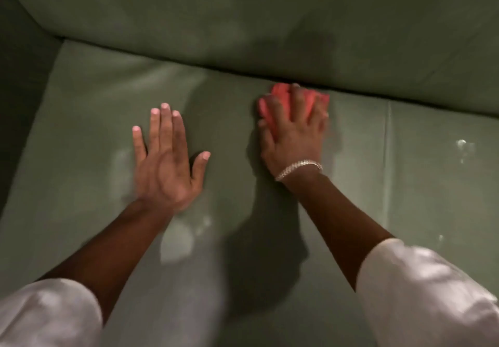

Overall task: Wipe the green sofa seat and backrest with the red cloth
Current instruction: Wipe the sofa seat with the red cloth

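Two hands down: left hand splayed flat, bracing on the green sofa seat; right hand pressed the red cloth against the backrest crease.

Two hands: left hand, right hand; one red cloth; one bracelet.

- A home sitting room, by the look: a green upholstered sofa seat lies under both hands.
- Its cushioned backrest rises just beyond them, an armrest to their left.
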Demonstrator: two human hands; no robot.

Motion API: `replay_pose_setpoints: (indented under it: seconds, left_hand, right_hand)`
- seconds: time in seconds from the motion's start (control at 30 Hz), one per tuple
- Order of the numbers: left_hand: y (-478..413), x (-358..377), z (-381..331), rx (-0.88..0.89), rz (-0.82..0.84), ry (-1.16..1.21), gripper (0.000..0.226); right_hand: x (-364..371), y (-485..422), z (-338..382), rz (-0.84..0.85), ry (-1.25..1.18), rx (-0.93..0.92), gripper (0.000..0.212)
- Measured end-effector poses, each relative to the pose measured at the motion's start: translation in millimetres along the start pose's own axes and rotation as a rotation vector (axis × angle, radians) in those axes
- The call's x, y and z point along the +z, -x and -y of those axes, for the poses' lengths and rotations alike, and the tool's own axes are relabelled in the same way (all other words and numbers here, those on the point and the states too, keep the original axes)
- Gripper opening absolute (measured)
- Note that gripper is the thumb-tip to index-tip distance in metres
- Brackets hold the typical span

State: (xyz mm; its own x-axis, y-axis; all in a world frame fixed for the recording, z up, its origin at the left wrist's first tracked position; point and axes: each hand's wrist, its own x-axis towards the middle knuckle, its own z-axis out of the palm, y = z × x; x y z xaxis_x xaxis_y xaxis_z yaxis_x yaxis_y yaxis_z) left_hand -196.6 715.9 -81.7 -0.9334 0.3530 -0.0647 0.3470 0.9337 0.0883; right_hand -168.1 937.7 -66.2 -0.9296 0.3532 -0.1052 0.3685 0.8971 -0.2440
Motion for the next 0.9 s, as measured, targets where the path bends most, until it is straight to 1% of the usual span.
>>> replay_pose_setpoints:
  seconds: [0.07, 0.1, 0.17, 0.23, 0.27, 0.33, 0.37, 0.43, 0.47, 0.5, 0.6, 0.63, 0.67, 0.73, 0.77, 0.8, 0.83, 0.9]
  left_hand:
    - [5.0, -1.2, -22.8, 0.021, 0.026, 0.038, 0.083]
    - [8.7, -2.0, -38.2, 0.044, 0.037, 0.044, 0.082]
    - [18.5, -1.1, -72.6, 0.095, 0.049, 0.044, 0.08]
    - [28.8, 4.4, -120.6, 0.166, 0.064, 0.026, 0.079]
    - [33.4, 8.6, -149.3, 0.2, 0.07, 0.014, 0.079]
    - [39.4, 13.8, -201.3, 0.248, 0.087, 0.022, 0.08]
    - [41.9, 14.6, -226.0, 0.269, 0.101, 0.033, 0.081]
    - [44.1, 15.4, -261.2, 0.3, 0.123, 0.048, 0.081]
    - [44.6, 16.1, -268.5, 0.309, 0.13, 0.044, 0.081]
    - [43.5, 17.5, -273.2, 0.322, 0.13, 0.03, 0.081]
    - [29.7, 24.0, -281.3, 0.375, 0.111, -0.01, 0.082]
    - [22.1, 25.6, -285.8, 0.384, 0.102, -0.013, 0.082]
    - [13.4, 26.7, -293.6, 0.388, 0.09, -0.011, 0.082]
    - [-1.2, 26.6, -308.6, 0.369, 0.081, 0.006, 0.083]
    - [-6.3, 26.2, -314.1, 0.357, 0.08, 0.009, 0.083]
    - [-9.0, 26.3, -316.9, 0.348, 0.076, 0.007, 0.083]
    - [-10.5, 27.2, -318.6, 0.343, 0.068, 0.0, 0.083]
    - [-8.8, 28.3, -318.1, 0.334, 0.053, -0.023, 0.082]
  right_hand:
    - [0.8, 27.7, -21.0, 0.004, 0.033, -0.201, 0.061]
    - [-0.1, 54.0, -44.1, 0.012, 0.064, -0.237, 0.062]
    - [-8.6, 103.8, -99.3, 0.037, 0.076, -0.197, 0.062]
    - [-24.8, 125.5, -150.1, 0.041, 0.077, -0.093, 0.058]
    - [-32.1, 127.6, -169.1, 0.041, 0.074, -0.024, 0.056]
    - [-34.2, 139.4, -185.4, 0.027, 0.07, 0.045, 0.056]
    - [-32.3, 156.9, -190.9, 0.014, 0.077, 0.038, 0.056]
    - [-29.1, 205.1, -205.8, -0.009, 0.074, -0.034, 0.056]
    - [-30.8, 225.7, -216.4, -0.001, 0.065, -0.051, 0.056]
    - [-33.3, 234.1, -231.3, -0.01, 0.065, -0.029, 0.055]
    - [-41.1, 196.3, -255.4, -0.073, 0.046, 0.231, 0.056]
    - [-41.5, 177.8, -252.1, -0.097, 0.026, 0.277, 0.055]
    - [-39.6, 167.6, -248.2, -0.106, 0.023, 0.243, 0.055]
    - [-35.7, 174.2, -249.5, -0.093, 0.042, 0.046, 0.055]
    - [-37.6, 185.7, -257.1, -0.072, 0.046, -0.02, 0.055]
    - [-41.1, 195.9, -268.1, -0.062, 0.041, -0.019, 0.055]
    - [-44.6, 196.5, -283.5, -0.073, 0.03, 0.037, 0.055]
    - [-57.3, 165.3, -306.0, -0.141, -0.031, 0.239, 0.055]
